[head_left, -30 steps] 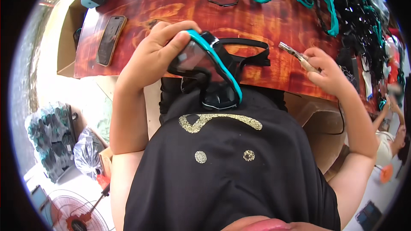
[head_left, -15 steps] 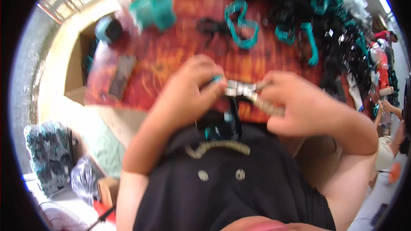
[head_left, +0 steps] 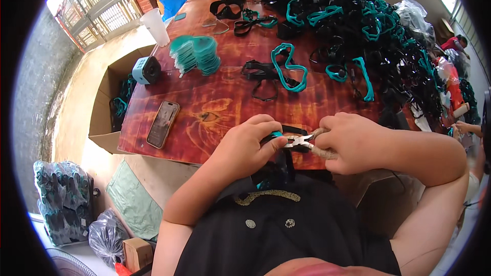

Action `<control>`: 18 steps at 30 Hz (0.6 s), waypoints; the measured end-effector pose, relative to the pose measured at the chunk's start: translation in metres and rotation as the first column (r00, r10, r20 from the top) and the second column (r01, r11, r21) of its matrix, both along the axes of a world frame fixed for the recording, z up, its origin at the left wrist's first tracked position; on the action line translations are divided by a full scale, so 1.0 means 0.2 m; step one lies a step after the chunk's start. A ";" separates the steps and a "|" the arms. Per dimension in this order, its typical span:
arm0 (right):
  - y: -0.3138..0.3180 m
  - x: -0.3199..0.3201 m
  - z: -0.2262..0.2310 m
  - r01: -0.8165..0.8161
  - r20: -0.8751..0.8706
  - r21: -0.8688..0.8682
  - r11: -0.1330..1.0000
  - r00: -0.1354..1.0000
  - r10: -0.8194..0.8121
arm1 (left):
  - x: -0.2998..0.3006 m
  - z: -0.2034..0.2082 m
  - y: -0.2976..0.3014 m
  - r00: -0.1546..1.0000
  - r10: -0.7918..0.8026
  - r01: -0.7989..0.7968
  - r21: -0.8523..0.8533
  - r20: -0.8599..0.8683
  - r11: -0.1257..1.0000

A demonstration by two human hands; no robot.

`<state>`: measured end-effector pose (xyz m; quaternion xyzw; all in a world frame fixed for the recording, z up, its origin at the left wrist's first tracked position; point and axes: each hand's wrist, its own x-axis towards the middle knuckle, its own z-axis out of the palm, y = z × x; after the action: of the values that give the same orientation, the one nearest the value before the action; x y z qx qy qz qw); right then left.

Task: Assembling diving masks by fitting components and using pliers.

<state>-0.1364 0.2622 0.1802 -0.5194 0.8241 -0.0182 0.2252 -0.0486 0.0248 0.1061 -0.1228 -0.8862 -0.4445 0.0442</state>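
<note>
My right hand (head_left: 350, 142) is closed around a pair of pliers (head_left: 300, 142) with wrapped tan handles. The metal jaws point left, at a small black-and-teal goggle piece (head_left: 276, 134) pinched in the fingers of my left hand (head_left: 254, 144). Whether the jaws bite on it, I cannot tell. A black strap hangs from that piece below my left fingers, in front of my black shirt. Both hands are over the near edge of the reddish wooden table (head_left: 204, 110). Beyond them lie a teal frame (head_left: 303, 86) and black straps (head_left: 260, 71).
A large heap of black and teal goggles (head_left: 353, 18) covers the table's far right. On the left are a phone (head_left: 163, 124), a light-blue boxy device (head_left: 147, 70) and stacked teal lens-shaped sheets (head_left: 197, 53). A cardboard box (head_left: 105, 117) stands beside the table. Another person's hand (head_left: 468, 129) shows at far right.
The view has steadied and tilted, so the table sits lower in it. A hand near the stacked teal sheets is gone. My hands keep the same hold on the pliers and goggle piece.
</note>
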 end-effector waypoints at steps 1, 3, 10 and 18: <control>0.01 -0.01 -0.02 -0.011 0.007 -0.052 0.999 1.000 0.011 | -0.01 -0.01 -0.01 1.000 0.001 -0.001 -0.027 -0.006 1.000; 0.00 -0.06 -0.09 0.110 0.170 -0.186 0.976 0.982 -0.078 | -0.05 -0.08 -0.07 0.997 0.024 -0.026 -0.027 -0.070 0.999; 0.28 -0.05 -0.73 0.467 0.050 -0.387 0.795 0.872 -0.488 | 0.03 -0.35 -0.43 0.922 0.131 -0.162 0.055 0.364 0.985; 0.21 0.08 -0.93 0.564 0.096 -0.705 0.429 0.676 -0.731 | 0.22 -0.47 -0.44 0.914 0.226 -0.367 0.449 0.338 0.814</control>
<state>-0.1212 0.3043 -0.0053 -0.2017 0.9099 -0.3476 -0.1030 -0.0051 -0.0629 0.0120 0.0956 -0.7448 -0.6600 0.0233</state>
